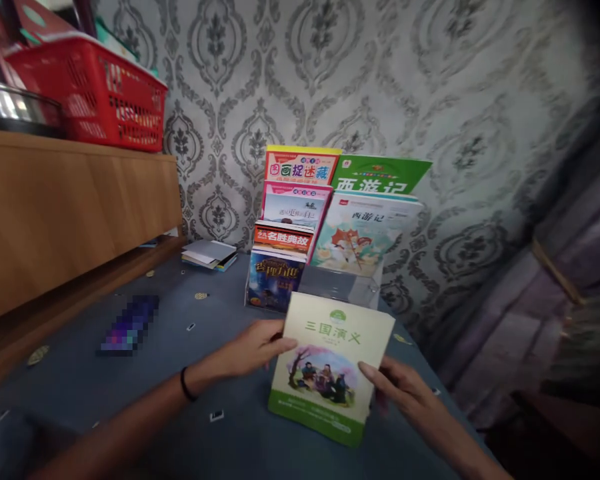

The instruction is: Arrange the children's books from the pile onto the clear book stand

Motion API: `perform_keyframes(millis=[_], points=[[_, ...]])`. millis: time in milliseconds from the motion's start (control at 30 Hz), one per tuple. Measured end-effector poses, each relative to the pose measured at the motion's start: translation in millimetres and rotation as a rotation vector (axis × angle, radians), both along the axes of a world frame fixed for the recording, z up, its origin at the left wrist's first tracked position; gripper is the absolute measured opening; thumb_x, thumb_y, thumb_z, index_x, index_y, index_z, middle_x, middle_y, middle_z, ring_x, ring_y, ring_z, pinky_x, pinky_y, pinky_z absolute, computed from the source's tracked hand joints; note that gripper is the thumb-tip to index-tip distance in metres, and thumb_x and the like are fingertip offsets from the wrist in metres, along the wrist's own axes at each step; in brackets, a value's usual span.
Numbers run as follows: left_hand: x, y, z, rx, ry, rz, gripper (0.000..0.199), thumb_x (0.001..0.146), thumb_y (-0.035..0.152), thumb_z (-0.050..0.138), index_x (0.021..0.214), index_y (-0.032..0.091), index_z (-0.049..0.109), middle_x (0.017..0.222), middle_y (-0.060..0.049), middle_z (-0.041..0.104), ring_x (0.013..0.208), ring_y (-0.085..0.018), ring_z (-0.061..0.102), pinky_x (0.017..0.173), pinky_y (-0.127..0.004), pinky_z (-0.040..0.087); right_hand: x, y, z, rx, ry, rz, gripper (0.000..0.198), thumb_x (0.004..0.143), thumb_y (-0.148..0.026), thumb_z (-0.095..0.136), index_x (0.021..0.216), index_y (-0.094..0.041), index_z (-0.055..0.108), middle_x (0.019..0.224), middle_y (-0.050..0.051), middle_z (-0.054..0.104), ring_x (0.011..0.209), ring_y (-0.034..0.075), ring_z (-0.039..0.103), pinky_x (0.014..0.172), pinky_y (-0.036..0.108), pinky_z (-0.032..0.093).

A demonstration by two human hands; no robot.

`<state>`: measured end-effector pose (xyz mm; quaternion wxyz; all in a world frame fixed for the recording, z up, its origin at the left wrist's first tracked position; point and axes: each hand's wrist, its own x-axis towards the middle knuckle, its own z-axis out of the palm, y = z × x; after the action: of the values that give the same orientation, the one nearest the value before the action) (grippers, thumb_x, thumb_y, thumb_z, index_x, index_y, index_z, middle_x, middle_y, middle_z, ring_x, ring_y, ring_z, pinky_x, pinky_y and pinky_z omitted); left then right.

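Observation:
A cream and green book (325,407) with an illustrated cover is held up between both hands, tilted a little. My left hand (260,347) grips its left edge, thumb on the cover and fingers behind. On the right edge, my right hand (400,383) holds it the same way. Just behind stands a clear tiered book rack (340,285). Its left side carries a dark blue book (275,283), a red book (283,239), a pink-edged book (295,207) and a yellow-topped book (303,165). To the right are a pale illustrated book (355,233) and a green book (380,173).
A small stack of books (210,253) lies by the wall. Left of the rack a dark, blurred-out object (130,325) rests on the blue patterned cloth (180,420). A red basket (105,93) sits on a wooden cabinet (80,207). Curtain fabric (505,313) hangs at the right.

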<state>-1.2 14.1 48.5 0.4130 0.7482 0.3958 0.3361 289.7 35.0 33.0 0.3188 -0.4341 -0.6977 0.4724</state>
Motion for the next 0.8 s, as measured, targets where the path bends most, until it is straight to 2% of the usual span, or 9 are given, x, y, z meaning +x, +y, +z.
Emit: perform_keyframes(millis=[100,200,333,500,633,800], points=[[9.4,2.6,6.5,-0.027,-0.068,-0.042,0.046,0.091,0.05,0.054,0.114,0.012,0.065,0.106,-0.012,0.067,0.084,-0.019,0.064,0.057,-0.024,0.053,8.0,-0.9,4.1,-0.054,0.041,-0.013,0.056,0.077,-0.073,0.069,0.09,-0.019,0.077,0.08,0.007,0.072,0.061,0.017,0.062,0.059,0.033,0.058],[21.5,11.6,14.8,-0.005,-0.062,-0.051,0.044,0.091,0.047,0.052,0.114,0.011,0.066,0.104,-0.012,0.067,0.081,-0.018,0.064,0.057,-0.026,0.055,13.8,3.5,8.2,-0.058,0.102,-0.055,0.057,0.077,-0.069,0.072,0.104,-0.02,0.078,0.101,0.011,0.076,0.083,0.025,0.07,0.072,0.039,0.062],[37.1,32.6,30.3,0.056,0.004,-0.067,0.044,0.091,0.041,0.049,0.12,0.013,0.066,0.108,-0.011,0.069,0.078,-0.018,0.062,0.06,-0.028,0.057,23.8,13.9,21.8,-0.02,0.145,-0.099,0.063,0.075,-0.069,0.074,0.116,-0.021,0.075,0.121,0.013,0.073,0.106,0.032,0.069,0.088,0.047,0.061],[50.7,52.5,44.7,0.044,-0.002,-0.096,0.047,0.092,0.047,0.051,0.121,0.013,0.067,0.112,-0.012,0.068,0.086,-0.019,0.063,0.061,-0.026,0.059,37.5,22.6,37.1,-0.005,0.159,-0.094,0.067,0.076,-0.068,0.074,0.124,-0.021,0.071,0.126,0.014,0.071,0.107,0.031,0.069,0.093,0.049,0.058],[54.1,52.6,39.4,-0.01,-0.024,-0.071,0.052,0.093,0.054,0.05,0.118,0.012,0.069,0.11,-0.012,0.068,0.084,-0.019,0.063,0.061,-0.027,0.061,42.6,22.4,32.4,-0.006,0.148,-0.076,0.064,0.078,-0.066,0.073,0.122,-0.02,0.071,0.122,0.014,0.072,0.103,0.029,0.07,0.088,0.046,0.06],[53.3,45.7,15.3,-0.064,-0.023,-0.074,0.049,0.09,0.051,0.056,0.116,0.013,0.072,0.108,-0.013,0.071,0.089,-0.023,0.066,0.064,-0.029,0.061,40.3,17.3,12.2,0.059,0.115,-0.04,0.059,0.081,-0.067,0.069,0.116,-0.02,0.072,0.111,0.011,0.075,0.095,0.027,0.071,0.08,0.042,0.062]])
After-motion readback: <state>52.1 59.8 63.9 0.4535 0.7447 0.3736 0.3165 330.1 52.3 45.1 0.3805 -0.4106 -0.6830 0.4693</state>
